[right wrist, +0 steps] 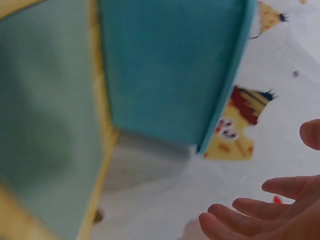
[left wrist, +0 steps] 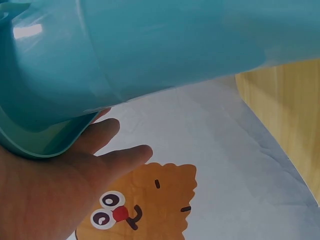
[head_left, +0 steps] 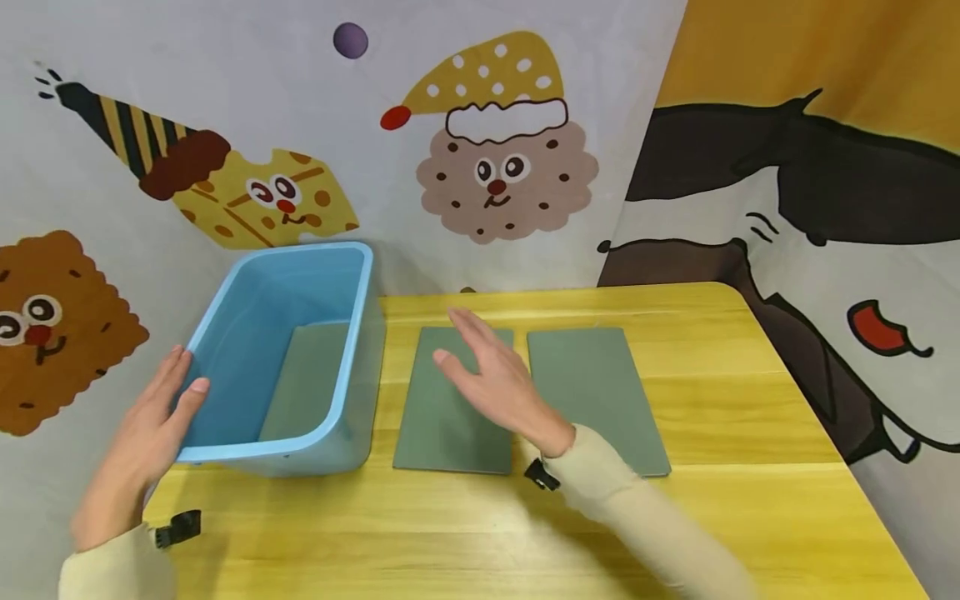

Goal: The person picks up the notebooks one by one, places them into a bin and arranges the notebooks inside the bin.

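Backdrop: pale grey-white hanging sheet with cartoon prints (head_left: 480, 271), creased in places.
Left print: orange-brown, scalloped biscuit with a smiling face (head_left: 71, 367).
Centre-left print: yellow cheese wedge (head_left: 258, 223) under a black-and-yellow striped cone hat (head_left: 123, 125).
Centre print: pinkish-brown round cookie (head_left: 517, 212) in a yellow polka-dot cap (head_left: 491, 79); purple dot (head_left: 350, 40) to the upper left.
Right side: mustard-yellow area (head_left: 892, 75) above a large black shape (head_left: 870, 183).
Table: yellow wood-grain tabletop (head_left: 720, 383), far right corner rounded, just before the sheet.
Light: soft, with a pale sheen on the tabletop's near part.
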Motion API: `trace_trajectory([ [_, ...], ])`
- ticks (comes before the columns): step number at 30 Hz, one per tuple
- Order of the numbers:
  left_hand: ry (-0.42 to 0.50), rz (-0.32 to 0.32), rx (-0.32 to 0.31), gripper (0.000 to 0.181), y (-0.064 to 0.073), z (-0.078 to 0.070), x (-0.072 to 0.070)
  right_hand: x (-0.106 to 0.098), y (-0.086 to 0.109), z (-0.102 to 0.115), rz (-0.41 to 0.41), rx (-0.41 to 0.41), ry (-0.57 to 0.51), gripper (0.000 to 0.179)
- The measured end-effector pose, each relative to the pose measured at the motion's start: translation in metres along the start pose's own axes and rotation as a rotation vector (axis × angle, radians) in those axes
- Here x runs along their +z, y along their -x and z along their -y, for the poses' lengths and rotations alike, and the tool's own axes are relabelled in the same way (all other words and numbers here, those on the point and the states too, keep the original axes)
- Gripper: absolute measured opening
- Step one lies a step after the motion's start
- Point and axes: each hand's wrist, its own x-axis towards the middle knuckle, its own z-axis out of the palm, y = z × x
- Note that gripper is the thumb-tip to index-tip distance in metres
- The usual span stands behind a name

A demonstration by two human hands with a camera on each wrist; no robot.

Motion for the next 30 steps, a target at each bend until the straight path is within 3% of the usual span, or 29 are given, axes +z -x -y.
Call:
trace_trajectory([
  [10,-0.023,0.008,-0.013,0.065,0.005,0.0,0.0,-0.039,0.045,-0.07,-0.032,0.082,0.268,0.074],
  [20,-0.015,-0.003,-0.011,0.067,0.005,0.0,0.0,-0.083,0.079,-0.132,-0.007,0.238,0.52,0.086],
  [30,-0.021,0.005,-0.014,0.068,0.003,-0.001,0.0,-0.096,0.103,-0.163,0.064,0.377,0.601,0.104],
])
